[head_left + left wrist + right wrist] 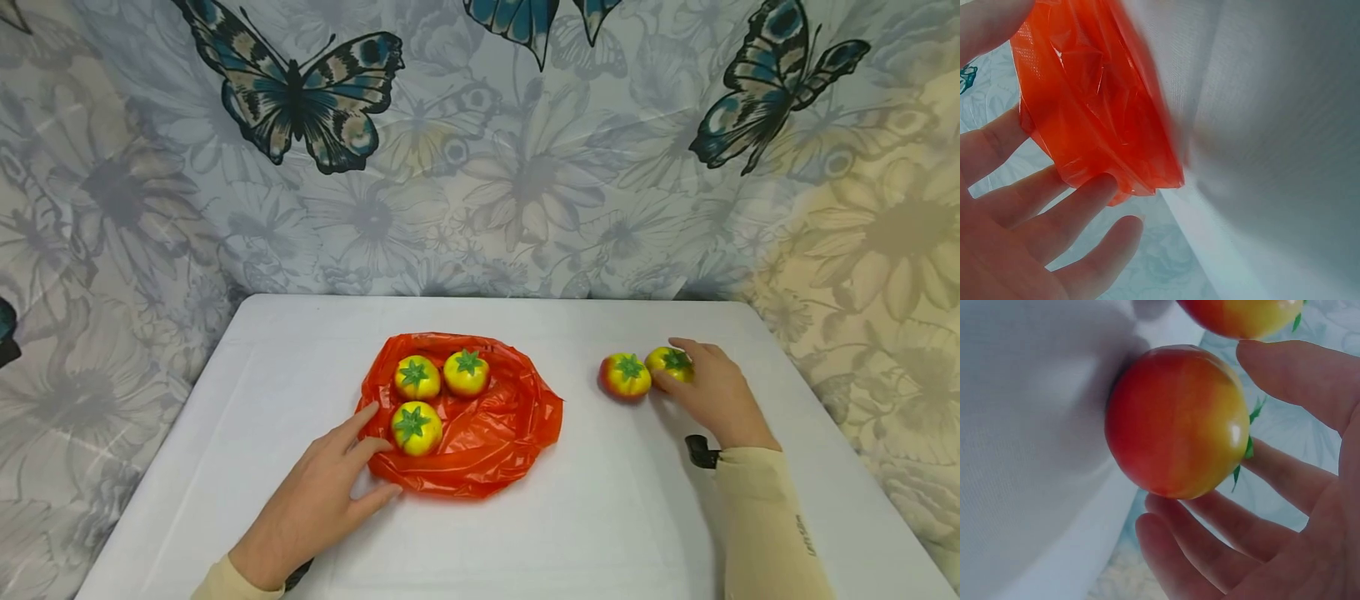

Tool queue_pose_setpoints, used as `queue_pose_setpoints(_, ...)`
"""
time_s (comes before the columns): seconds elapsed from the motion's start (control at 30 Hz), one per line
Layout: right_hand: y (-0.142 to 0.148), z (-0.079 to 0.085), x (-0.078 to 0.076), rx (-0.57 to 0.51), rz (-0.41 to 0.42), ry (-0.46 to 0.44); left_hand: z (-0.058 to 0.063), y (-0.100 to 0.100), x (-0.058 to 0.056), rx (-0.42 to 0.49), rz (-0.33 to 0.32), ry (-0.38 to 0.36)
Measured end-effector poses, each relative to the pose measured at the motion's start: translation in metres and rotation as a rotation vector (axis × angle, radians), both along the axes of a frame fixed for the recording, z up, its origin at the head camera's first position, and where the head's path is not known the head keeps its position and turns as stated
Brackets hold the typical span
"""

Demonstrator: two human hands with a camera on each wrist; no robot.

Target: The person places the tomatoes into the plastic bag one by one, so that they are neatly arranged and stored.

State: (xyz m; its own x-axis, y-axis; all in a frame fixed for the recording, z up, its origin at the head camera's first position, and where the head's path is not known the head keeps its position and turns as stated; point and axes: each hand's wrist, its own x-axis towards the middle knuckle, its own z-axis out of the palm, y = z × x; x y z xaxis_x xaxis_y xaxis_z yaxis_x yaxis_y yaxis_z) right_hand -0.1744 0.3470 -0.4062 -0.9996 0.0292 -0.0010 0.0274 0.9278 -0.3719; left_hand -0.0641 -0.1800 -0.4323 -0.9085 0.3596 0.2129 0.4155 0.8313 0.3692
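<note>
A crumpled red plastic bag [502, 433] lies on the white table, with three yellow toy tomatoes [417, 378] with green leafy tops on it or in its mouth. At the bag's left edge is my left hand [318, 492], fingers spread; in the left wrist view its fingertips touch the plastic [1091, 94]. To the right, two more red-and-yellow tomatoes stand side by side. My right hand [712, 392] reaches around the rightmost tomato [1175, 422], thumb apart from it and fingers loosely bent at its far side. The other tomato [625, 376] is just left of the thumb.
The white table [585, 517] has rounded far corners. Behind it hangs a cloth [525, 183] printed with flowers and butterflies, which also runs along both sides. A dark wrist strap [702, 452] shows at the right cuff.
</note>
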Motion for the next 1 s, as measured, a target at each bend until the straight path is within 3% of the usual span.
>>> queue_pose_setpoints(0.57,0.002,-0.004,0.000,0.020,-0.004,-0.012,-0.001,-0.001,0.000,0.004,-0.007,0.005)
queue_pose_setpoints(1.0,0.001,0.023,0.009,0.037,0.001,0.058,0.000,-0.002,0.000,-0.012,0.012,-0.004)
